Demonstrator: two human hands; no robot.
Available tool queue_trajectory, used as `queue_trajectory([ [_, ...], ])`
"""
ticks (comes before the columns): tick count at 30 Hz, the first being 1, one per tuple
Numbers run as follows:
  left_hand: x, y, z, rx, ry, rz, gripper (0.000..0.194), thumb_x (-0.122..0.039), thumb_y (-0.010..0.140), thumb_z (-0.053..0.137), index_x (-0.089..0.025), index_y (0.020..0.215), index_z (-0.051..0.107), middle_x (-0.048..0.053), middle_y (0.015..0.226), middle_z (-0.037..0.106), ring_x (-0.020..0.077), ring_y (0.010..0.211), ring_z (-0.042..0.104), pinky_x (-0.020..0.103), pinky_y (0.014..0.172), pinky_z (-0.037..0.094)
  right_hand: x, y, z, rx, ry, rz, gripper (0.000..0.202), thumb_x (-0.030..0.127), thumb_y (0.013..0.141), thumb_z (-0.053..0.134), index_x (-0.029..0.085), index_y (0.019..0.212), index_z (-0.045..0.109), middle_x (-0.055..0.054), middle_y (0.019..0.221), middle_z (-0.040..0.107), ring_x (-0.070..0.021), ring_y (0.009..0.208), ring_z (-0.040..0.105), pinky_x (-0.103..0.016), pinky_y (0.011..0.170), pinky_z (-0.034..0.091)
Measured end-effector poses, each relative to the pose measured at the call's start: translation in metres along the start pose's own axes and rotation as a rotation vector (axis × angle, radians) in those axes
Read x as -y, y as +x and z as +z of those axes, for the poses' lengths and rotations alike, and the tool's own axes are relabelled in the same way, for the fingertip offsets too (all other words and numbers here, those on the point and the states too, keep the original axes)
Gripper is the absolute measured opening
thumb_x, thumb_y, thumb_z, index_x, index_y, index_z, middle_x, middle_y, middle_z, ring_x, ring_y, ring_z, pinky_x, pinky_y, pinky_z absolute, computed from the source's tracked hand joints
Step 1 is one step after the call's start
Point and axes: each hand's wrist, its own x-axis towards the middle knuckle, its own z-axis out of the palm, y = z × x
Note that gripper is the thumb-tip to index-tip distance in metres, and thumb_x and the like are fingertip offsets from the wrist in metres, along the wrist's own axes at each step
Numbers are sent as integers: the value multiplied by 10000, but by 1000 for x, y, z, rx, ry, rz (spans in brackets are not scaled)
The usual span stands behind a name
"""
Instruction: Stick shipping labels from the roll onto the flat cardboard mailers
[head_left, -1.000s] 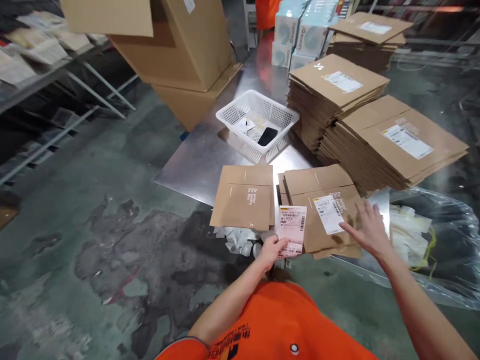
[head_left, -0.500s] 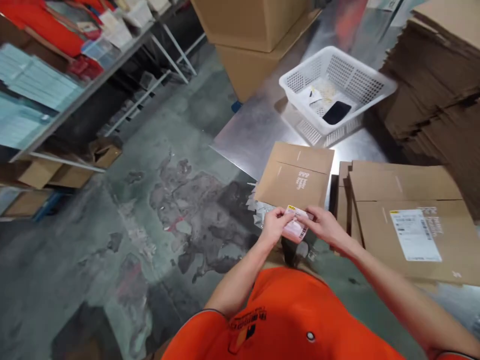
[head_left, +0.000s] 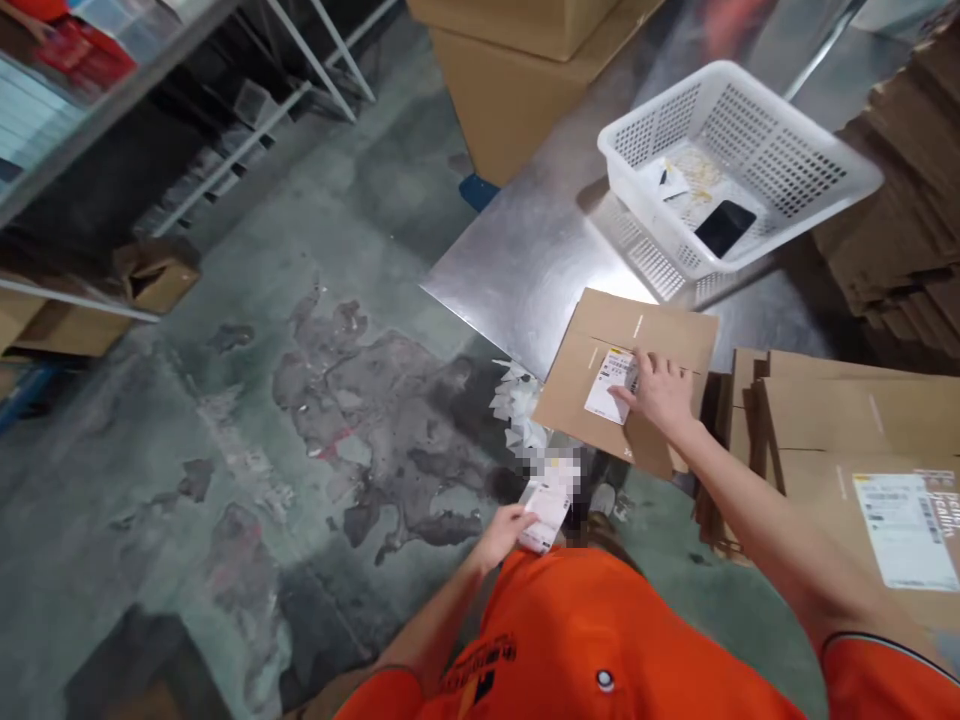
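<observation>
A flat brown cardboard piece (head_left: 574,375) lies at the near corner of the metal table, with a white printed label (head_left: 609,388) on it. My right hand (head_left: 664,392) rests on the label's right side and the cardboard, fingers spread. Low in front of my orange shirt, my left hand (head_left: 504,535) pinches a white and pinkish label stack (head_left: 546,512); its upper end is pixelated. More flat cardboard (head_left: 814,425) lies to the right, its top piece bearing another white label (head_left: 906,530).
A white perforated basket (head_left: 806,235) with a dark phone-like object (head_left: 725,228) stands on the metal table (head_left: 517,255). Large cardboard boxes (head_left: 487,110) stand behind. Crumpled whitish scraps (head_left: 521,405) hang by the table edge. Stacked cardboard (head_left: 900,200) rises at right.
My right hand has left the labels and moved up onto the cardboard, where a label now lies. My left hand has moved down and left, still holding labels. The view has shifted.
</observation>
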Motion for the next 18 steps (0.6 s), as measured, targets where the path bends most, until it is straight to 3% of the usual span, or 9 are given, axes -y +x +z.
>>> queue_trajectory([
  [3, -20, 4, -20, -124, -44, 121, 447, -502, 670, 721, -98, 859, 753, 104, 849, 746, 230, 769, 654, 328, 730, 498, 24, -7, 13, -59, -26, -7, 729, 548, 915, 414, 68, 1456, 321, -251, 1458, 386, -409, 1324, 325, -566, 1023, 284],
  [6, -66, 32, -20, -243, -37, 278, 401, -474, 699, 697, -120, 876, 761, 104, 985, 746, 260, 918, 654, 345, 827, 498, 39, -1, 31, -5, -6, -89, 673, 488, 948, 355, 52, 1460, 307, -236, 1518, 306, -366, 1411, 218, -588, 1102, 158],
  [9, -108, 63, -4, -161, 27, 417, 320, -403, 736, 675, -150, 909, 766, 99, 1146, 709, 278, 1092, 621, 368, 958, 458, 21, 2, 31, 72, 67, -134, 636, 487, 940, 366, 110, 1452, 348, -185, 1538, 294, -352, 1430, 189, -580, 1123, 134],
  [11, -124, 73, 6, -99, 69, 486, 269, -353, 747, 671, -167, 916, 767, 99, 1289, 637, 286, 1233, 546, 381, 1051, 394, -3, -9, 18, 34, 133, 16, 609, 476, 937, 363, 107, 1421, 391, -193, 1505, 345, -344, 1409, 239, -522, 1123, 201],
  [14, -131, 70, 12, -66, 129, 517, 207, -312, 754, 664, -168, 862, 767, 105, 1416, 527, 291, 1347, 437, 383, 1113, 325, -28, -42, -4, -22, 187, 424, 581, 470, 908, 388, 64, 1311, 490, -254, 1357, 485, -377, 1269, 419, -503, 1030, 350],
  [16, -131, 61, 9, -91, 176, 509, 184, -300, 751, 665, -163, 823, 765, 116, 1414, 527, 294, 1340, 446, 374, 1110, 327, -23, -63, -11, 23, 208, 517, 561, 487, 861, 459, 75, 1230, 554, -240, 1275, 549, -388, 1189, 489, -513, 979, 399],
  [18, -131, 49, 5, -153, 197, 526, 189, -302, 750, 667, -160, 828, 764, 123, 1354, 586, 286, 1298, 492, 358, 1094, 345, -9, -76, -16, 13, 243, 509, 587, 501, 819, 515, 83, 1228, 564, -228, 1312, 530, -404, 1240, 450, -537, 1000, 384],
])
